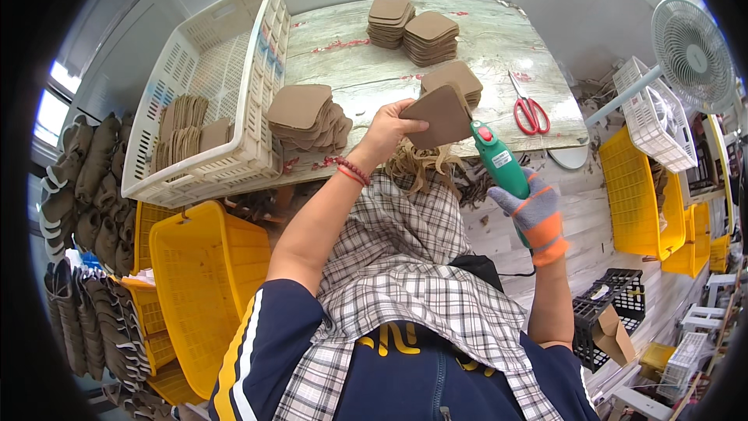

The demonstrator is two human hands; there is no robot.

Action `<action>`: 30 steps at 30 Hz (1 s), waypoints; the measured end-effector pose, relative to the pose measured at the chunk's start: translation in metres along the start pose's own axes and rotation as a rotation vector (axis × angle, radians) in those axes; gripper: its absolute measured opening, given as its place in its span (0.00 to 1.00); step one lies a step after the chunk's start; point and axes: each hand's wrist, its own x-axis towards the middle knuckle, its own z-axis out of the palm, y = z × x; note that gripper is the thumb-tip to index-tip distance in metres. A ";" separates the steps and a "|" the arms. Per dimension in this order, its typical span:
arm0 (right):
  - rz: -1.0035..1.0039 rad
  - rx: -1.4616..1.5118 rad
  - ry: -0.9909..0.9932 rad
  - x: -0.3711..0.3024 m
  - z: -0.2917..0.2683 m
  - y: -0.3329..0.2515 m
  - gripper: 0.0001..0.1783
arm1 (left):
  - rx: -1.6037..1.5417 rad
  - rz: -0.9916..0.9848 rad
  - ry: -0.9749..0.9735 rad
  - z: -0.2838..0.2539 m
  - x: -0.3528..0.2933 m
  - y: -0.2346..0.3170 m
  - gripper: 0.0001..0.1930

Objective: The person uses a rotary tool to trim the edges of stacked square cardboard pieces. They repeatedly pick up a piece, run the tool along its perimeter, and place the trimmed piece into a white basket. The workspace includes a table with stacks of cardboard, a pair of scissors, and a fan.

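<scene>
Brown, flat and round-cornered, a square pad (pixel 442 123) is pinched between the thumb and fingers of the bare left hand (pixel 392 131), held just above the near edge of the pale, worn surface (pixel 335 51). The right hand (pixel 536 209), in a grey and orange glove, is closed around a green power tool (pixel 502 160) with a red button. The tool's tip is at the pad's right edge; whether it touches, I cannot tell. Tan strips (pixel 427 170) hang in a tangle below the pad, over the checked apron (pixel 413 222).

Just behind the pad sits one stack of similar pads (pixel 458 76). Two more stacks stand side by side at the back, and an uneven pile (pixel 305 115) lies to the left, beside a white crate (pixel 269 54) holding more pieces. Scissors (pixel 531 111) with red handles lie to the right, blades partly apart.
</scene>
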 end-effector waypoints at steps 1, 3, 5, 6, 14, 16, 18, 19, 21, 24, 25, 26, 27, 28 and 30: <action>0.014 -0.008 0.007 0.000 0.002 -0.002 0.26 | -0.006 -0.026 -0.003 0.000 -0.002 -0.003 0.16; 0.020 0.011 0.002 0.002 0.006 0.003 0.25 | -0.019 -0.075 -0.010 -0.001 -0.006 -0.007 0.16; 0.028 0.028 0.004 0.004 0.009 0.003 0.25 | 0.002 -0.116 -0.034 0.000 -0.009 -0.010 0.17; 0.032 0.036 0.009 0.005 0.010 0.001 0.24 | -0.006 -0.137 -0.031 0.001 -0.010 -0.011 0.17; 0.164 0.265 -0.132 0.007 0.002 0.005 0.22 | 0.343 -0.011 -0.034 -0.008 -0.013 0.011 0.13; 0.180 0.289 -0.171 0.005 -0.001 0.005 0.22 | 0.443 0.070 0.014 -0.011 -0.015 0.020 0.12; 0.181 0.288 -0.217 0.004 -0.004 0.004 0.18 | 0.341 0.071 0.055 -0.018 -0.015 0.024 0.10; 0.181 0.287 -0.240 0.004 -0.004 0.004 0.17 | 0.251 0.065 0.061 -0.019 -0.016 0.026 0.09; 0.169 0.329 -0.272 0.003 -0.004 0.004 0.16 | 0.113 0.039 0.051 -0.023 -0.016 0.026 0.08; 0.169 0.362 -0.329 0.004 -0.005 0.007 0.18 | 0.027 -0.020 0.009 -0.028 -0.016 0.028 0.07; 0.172 0.369 -0.349 0.004 -0.005 0.008 0.20 | 0.018 -0.043 -0.010 -0.030 -0.016 0.029 0.07; 0.173 0.374 -0.355 0.004 -0.005 0.007 0.20 | 0.023 -0.063 -0.022 -0.031 -0.016 0.031 0.07; 0.175 0.380 -0.361 0.003 -0.005 0.004 0.20 | 0.034 -0.069 -0.030 -0.033 -0.016 0.030 0.07; 0.176 0.386 -0.368 0.002 -0.005 0.003 0.20 | 0.044 -0.076 -0.038 -0.035 -0.016 0.030 0.07; 0.154 0.367 -0.367 0.001 -0.004 0.005 0.20 | 0.071 -0.086 -0.047 -0.034 -0.015 0.030 0.07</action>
